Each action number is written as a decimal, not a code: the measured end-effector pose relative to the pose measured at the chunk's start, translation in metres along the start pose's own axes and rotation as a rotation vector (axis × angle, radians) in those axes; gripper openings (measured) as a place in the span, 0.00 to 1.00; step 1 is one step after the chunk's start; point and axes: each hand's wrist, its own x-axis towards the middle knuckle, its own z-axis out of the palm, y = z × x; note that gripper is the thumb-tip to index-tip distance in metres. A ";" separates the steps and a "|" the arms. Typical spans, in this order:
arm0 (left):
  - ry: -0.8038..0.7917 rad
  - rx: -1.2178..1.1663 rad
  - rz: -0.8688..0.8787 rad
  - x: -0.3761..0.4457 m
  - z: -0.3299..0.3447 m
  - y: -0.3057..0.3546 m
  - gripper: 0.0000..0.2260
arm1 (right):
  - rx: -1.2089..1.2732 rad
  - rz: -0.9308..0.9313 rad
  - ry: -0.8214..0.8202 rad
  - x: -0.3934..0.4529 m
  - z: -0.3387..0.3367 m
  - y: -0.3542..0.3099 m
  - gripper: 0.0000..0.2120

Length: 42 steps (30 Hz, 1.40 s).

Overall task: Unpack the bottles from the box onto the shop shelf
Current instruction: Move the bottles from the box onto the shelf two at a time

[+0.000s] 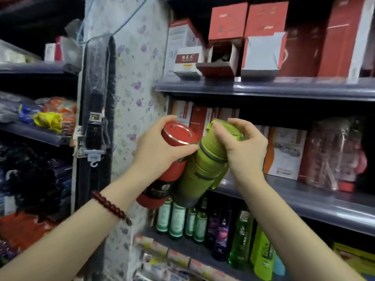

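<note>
L fingers (180,152) wrap red bottle (162,179); R fingers (225,136) clamp green bottle (205,167) lid, bottles touching, by shelf (304,199) edge.

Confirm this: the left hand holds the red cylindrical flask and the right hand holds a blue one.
Wrong colour. The head view shows the right hand gripping a green cylindrical flask, not blue. The left hand does hold the red cylindrical flask.

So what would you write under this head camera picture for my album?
Left hand holds a red bottle, right hand a green bottle, both tilted by the middle shelf.
</note>
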 end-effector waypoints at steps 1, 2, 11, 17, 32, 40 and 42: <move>0.003 0.019 0.042 0.005 0.006 0.006 0.33 | 0.011 -0.008 0.038 0.004 -0.004 -0.001 0.15; 0.001 0.040 0.083 0.009 0.012 0.011 0.33 | 0.028 -0.010 0.075 0.008 -0.008 0.000 0.15; -0.080 0.135 0.304 0.033 0.058 0.045 0.36 | 0.272 0.013 0.280 0.046 -0.044 0.013 0.12; -0.117 0.161 0.408 0.046 0.095 0.067 0.36 | 0.363 0.021 0.365 0.078 -0.075 0.023 0.23; -0.109 0.015 0.193 0.085 0.167 0.056 0.33 | -0.035 0.072 0.229 0.130 -0.117 0.041 0.25; -0.080 -0.043 0.030 0.114 0.169 0.028 0.32 | -0.087 0.221 -0.089 0.166 -0.100 0.044 0.37; -0.084 -0.077 0.013 0.121 0.168 0.021 0.33 | -0.154 0.176 -0.136 0.170 -0.096 0.045 0.33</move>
